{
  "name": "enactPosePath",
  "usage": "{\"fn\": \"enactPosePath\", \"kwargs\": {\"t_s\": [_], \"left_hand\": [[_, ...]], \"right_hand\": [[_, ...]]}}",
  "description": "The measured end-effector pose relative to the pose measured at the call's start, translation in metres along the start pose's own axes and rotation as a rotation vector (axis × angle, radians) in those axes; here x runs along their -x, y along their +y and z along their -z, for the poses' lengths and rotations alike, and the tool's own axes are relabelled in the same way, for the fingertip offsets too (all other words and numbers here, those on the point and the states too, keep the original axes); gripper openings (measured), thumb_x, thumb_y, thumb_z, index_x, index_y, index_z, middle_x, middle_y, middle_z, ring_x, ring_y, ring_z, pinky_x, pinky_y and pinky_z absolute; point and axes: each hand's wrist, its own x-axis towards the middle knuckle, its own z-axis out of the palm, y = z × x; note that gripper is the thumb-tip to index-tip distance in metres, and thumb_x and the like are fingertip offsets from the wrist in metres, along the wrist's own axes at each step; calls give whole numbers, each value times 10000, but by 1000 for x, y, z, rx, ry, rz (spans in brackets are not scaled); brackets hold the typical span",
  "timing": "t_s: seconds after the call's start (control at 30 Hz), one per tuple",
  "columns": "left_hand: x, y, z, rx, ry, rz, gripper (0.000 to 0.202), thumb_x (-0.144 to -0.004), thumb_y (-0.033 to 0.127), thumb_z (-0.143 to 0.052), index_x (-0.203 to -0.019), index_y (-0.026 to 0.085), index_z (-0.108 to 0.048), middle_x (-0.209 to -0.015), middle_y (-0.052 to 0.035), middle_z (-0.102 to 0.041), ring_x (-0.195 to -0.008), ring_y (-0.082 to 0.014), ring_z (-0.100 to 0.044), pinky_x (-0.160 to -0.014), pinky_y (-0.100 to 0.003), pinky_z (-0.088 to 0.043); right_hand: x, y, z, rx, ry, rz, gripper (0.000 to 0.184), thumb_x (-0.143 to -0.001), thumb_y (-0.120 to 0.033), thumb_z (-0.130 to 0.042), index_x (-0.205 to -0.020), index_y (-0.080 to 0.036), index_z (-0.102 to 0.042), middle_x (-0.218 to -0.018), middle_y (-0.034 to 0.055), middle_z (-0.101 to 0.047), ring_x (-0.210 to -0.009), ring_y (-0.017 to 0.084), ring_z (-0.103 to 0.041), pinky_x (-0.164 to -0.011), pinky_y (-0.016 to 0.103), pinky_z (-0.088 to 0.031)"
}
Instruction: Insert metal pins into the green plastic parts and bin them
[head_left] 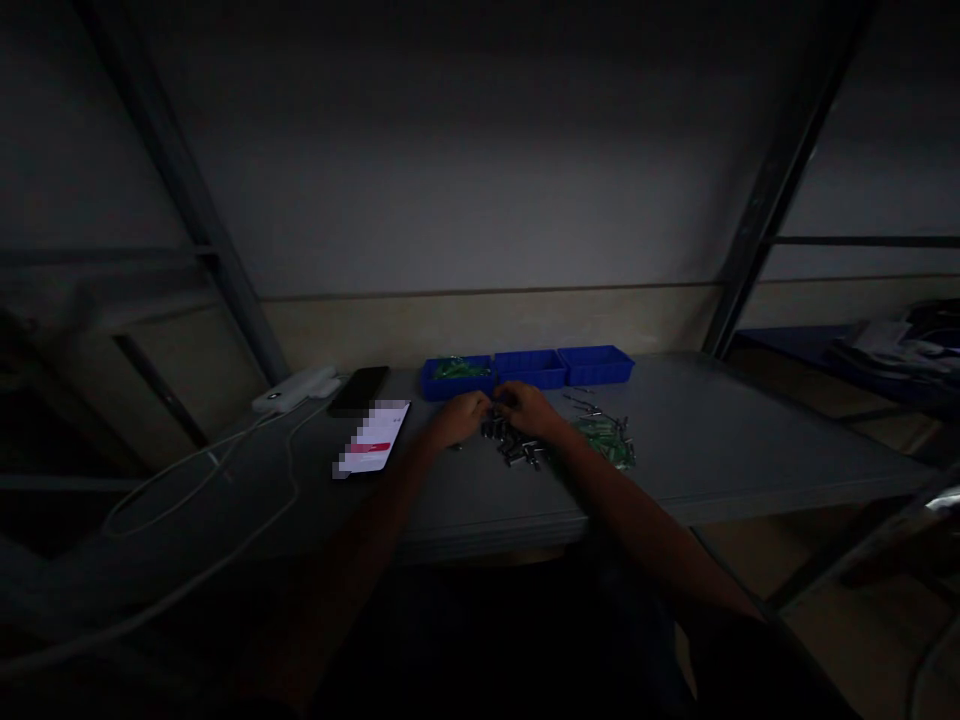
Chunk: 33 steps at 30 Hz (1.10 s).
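Both of my hands meet over the table, just in front of the blue bins. The fingers of my left hand are pinched together. My right hand faces it with thumb and fingers curled inward, almost touching the left fingertips. Whatever small thing they hold between them is too dark to make out. Below the hands lies a heap of small dark metal parts. A pile of green pieces rests to the right, partly behind my right forearm. More green pieces fill the left blue bin.
Two more blue bins, a middle bin and a right bin, adjoin the left one. At left lie a lit phone, a dark phone and a white power strip with trailing cables. Metal posts frame the grey table.
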Motion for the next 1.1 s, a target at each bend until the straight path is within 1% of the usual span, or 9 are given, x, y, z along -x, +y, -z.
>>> {"fn": "enactPosePath", "kwargs": {"t_s": [0.07,0.17,0.27,0.33,0.43,0.57,0.7,0.87,1.1], "left_hand": [[0,-1,-2,14,1,-2,259,-895,266,-364,-749,187,-565,-770,-33,-660,-733,-155,-595,-673,-248,-432],[-1,-2,-4,26,-8,-20,253,-880,245,-377,-685,192,-530,-700,-25,-632,-671,-147,-573,-643,-245,-412],[-2,-1,-6,31,27,-17,274,-878,265,-381,-659,189,-528,-655,-23,-615,-643,-150,-561,-638,-253,-411],[-3,0,-5,64,75,-17,283,-883,292,-381,-691,182,-558,-671,-27,-631,-661,-155,-573,-649,-259,-423],[-2,1,-4,147,129,-34,220,-855,328,-454,-823,172,-606,-761,-36,-673,-725,-163,-610,-681,-262,-451],[-2,-1,-5,225,122,-42,229,-804,345,-552,-944,169,-597,-735,-19,-665,-650,-149,-612,-618,-249,-463],[-3,-1,-7,237,116,-74,204,-815,323,-540,-936,167,-590,-731,-22,-663,-655,-151,-623,-615,-248,-459],[-1,3,-3,119,137,-60,177,-853,289,-470,-865,171,-601,-767,-41,-684,-721,-169,-635,-654,-260,-449],[0,6,-3,112,118,-56,202,-872,295,-441,-852,168,-596,-766,-34,-684,-720,-159,-630,-672,-253,-440]], "right_hand": [[0,2,-4,8,-1,6,259,-792,-163,-590,-1047,-147,-636,-947,63,-662,-812,138,-573,-764,245,-419],[-1,5,-8,33,3,9,215,-799,-170,-595,-1007,-168,-648,-947,56,-664,-830,140,-577,-772,243,-418],[-1,6,-7,48,26,11,185,-835,-189,-572,-1000,-151,-646,-977,78,-667,-873,147,-585,-809,248,-415],[-1,6,-6,51,41,2,178,-874,-202,-530,-990,-132,-646,-992,100,-668,-905,154,-589,-833,255,-409],[-2,5,-4,74,48,-28,217,-920,-208,-459,-978,-122,-649,-1016,125,-669,-945,163,-592,-855,259,-395],[-3,2,-4,128,25,-71,280,-956,-232,-394,-958,-119,-650,-999,134,-675,-927,162,-606,-821,243,-384],[-2,-3,-3,142,-9,-85,322,-973,-263,-363,-940,-124,-652,-982,132,-684,-900,160,-616,-774,235,-374],[-2,-4,-3,91,-14,-88,330,-974,-314,-365,-935,-135,-640,-955,118,-689,-874,166,-616,-739,243,-365],[0,-7,-2,101,-24,-122,319,-990,-276,-317,-946,-135,-600,-944,106,-676,-863,149,-607,-745,236,-349]]}}
